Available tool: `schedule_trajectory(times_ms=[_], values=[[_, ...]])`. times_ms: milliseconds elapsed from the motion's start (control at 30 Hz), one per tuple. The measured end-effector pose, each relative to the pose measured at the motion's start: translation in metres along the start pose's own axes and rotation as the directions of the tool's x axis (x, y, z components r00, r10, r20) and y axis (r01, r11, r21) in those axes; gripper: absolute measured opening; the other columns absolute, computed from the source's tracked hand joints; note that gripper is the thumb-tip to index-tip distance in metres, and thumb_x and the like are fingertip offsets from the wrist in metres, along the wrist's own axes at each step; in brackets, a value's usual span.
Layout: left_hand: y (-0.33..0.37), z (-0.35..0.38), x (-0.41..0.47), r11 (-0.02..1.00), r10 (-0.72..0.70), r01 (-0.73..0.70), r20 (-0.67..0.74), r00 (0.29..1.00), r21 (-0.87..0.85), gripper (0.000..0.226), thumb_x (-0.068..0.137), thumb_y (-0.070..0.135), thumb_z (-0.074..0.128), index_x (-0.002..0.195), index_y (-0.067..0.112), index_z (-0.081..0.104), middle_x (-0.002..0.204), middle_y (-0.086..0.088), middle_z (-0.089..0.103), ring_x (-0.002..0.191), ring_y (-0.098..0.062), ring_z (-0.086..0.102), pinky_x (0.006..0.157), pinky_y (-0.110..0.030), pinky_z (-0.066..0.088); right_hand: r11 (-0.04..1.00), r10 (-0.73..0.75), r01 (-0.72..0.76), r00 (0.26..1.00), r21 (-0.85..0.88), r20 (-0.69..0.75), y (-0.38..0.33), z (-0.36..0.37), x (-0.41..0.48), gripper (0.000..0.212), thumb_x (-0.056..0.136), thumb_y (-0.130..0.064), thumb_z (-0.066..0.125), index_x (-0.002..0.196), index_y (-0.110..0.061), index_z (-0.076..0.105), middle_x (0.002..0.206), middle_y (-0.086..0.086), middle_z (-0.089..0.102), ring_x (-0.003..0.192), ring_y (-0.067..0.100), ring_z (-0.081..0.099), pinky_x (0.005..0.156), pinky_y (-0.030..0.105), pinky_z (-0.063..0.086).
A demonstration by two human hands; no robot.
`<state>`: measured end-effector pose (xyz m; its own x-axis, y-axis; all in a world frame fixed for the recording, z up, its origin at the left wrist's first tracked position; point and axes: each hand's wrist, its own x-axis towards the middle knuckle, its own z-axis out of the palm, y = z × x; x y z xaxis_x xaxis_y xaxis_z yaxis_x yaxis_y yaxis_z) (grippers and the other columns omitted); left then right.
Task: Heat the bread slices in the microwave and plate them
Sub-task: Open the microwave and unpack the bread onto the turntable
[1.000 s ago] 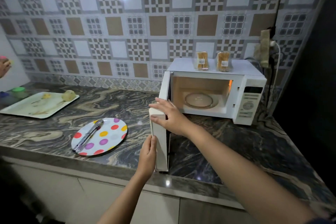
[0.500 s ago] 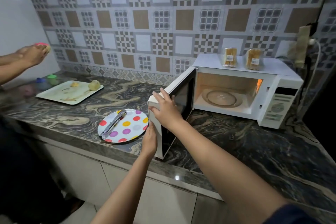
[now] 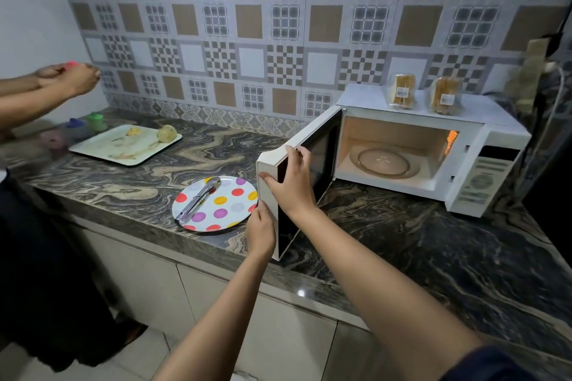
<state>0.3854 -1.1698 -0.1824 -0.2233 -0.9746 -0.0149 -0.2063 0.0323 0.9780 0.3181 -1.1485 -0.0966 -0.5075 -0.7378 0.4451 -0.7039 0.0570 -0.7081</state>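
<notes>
A white microwave [image 3: 483,139] stands on the marble counter, lit inside, with a bare glass turntable [image 3: 383,162]. Its door [image 3: 312,145] is swung wide open to the left. My right hand [image 3: 292,185] grips the door's free edge near the top. My left hand [image 3: 261,233] rests against the same edge lower down. Two clear packs of bread slices [image 3: 402,91] [image 3: 444,96] stand on top of the microwave. A polka-dot plate [image 3: 227,209] lies left of the door, with metal tongs [image 3: 198,202] on it.
A white tray [image 3: 102,150] with food scraps and a round yellowish piece lies at the back left, next to coloured cups [image 3: 96,122]. Another person's hands [image 3: 66,79] hold something pink at the far left. A wall plug and cable [image 3: 554,96] are right of the microwave.
The door has swung further open to the left with both my hands on its edge. The view has shifted left, so the microwave sits further right.
</notes>
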Motion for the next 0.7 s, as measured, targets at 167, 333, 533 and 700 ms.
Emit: schedule_trajectory(times_ms=[167, 333, 533, 700], values=[[0.005, 0.004, -0.012, 0.998, 0.062, -0.062, -0.094, 0.994, -0.003, 0.036, 0.100, 0.032, 0.030, 0.097, 0.004, 0.053, 0.106, -0.017, 0.057, 0.105, -0.033, 0.052, 0.083, -0.038, 0.038, 0.999, 0.028, -0.029, 0.999, 0.040, 0.027, 0.009, -0.010, -0.009, 0.069, 0.083, -0.019, 0.068, 0.140, -0.007, 0.033, 0.136, 0.014, 0.038, 0.124, 0.023, 0.041, 0.097, 0.019, 0.029], [0.014, 0.008, -0.043, 0.997, 0.078, -0.075, -0.138, 0.987, 0.026, 0.041, 0.099, 0.027, 0.036, 0.130, 0.002, 0.044, 0.135, -0.016, 0.040, 0.127, -0.029, 0.037, 0.104, -0.037, 0.029, 0.999, -0.015, 0.012, 0.996, 0.041, 0.092, 0.017, -0.030, -0.021, 0.055, 0.087, -0.008, 0.058, 0.138, -0.009, 0.039, 0.132, 0.012, 0.048, 0.123, 0.022, 0.048, 0.103, 0.033, 0.040], [0.027, 0.044, -0.077, 0.964, 0.264, -0.264, 0.000, 0.965, 0.042, 0.041, 0.098, 0.024, 0.040, 0.132, 0.002, 0.043, 0.132, -0.013, 0.044, 0.127, -0.025, 0.039, 0.105, -0.031, 0.029, 0.997, 0.046, -0.048, 0.998, 0.060, 0.037, 0.047, -0.078, -0.038, 0.052, 0.090, -0.006, 0.054, 0.139, -0.012, 0.039, 0.134, 0.012, 0.046, 0.124, 0.020, 0.047, 0.094, 0.028, 0.046], [0.059, 0.090, -0.077, 0.944, 0.317, -0.328, 0.176, 0.932, 0.037, 0.049, 0.098, 0.026, 0.040, 0.141, 0.005, 0.032, 0.145, -0.009, 0.036, 0.136, -0.021, 0.033, 0.112, -0.032, 0.027, 0.981, 0.168, -0.175, 0.983, -0.079, -0.078, 0.084, -0.149, -0.042, 0.052, 0.091, -0.010, 0.055, 0.140, -0.014, 0.039, 0.135, 0.009, 0.048, 0.126, 0.020, 0.046, 0.102, 0.035, 0.044]])
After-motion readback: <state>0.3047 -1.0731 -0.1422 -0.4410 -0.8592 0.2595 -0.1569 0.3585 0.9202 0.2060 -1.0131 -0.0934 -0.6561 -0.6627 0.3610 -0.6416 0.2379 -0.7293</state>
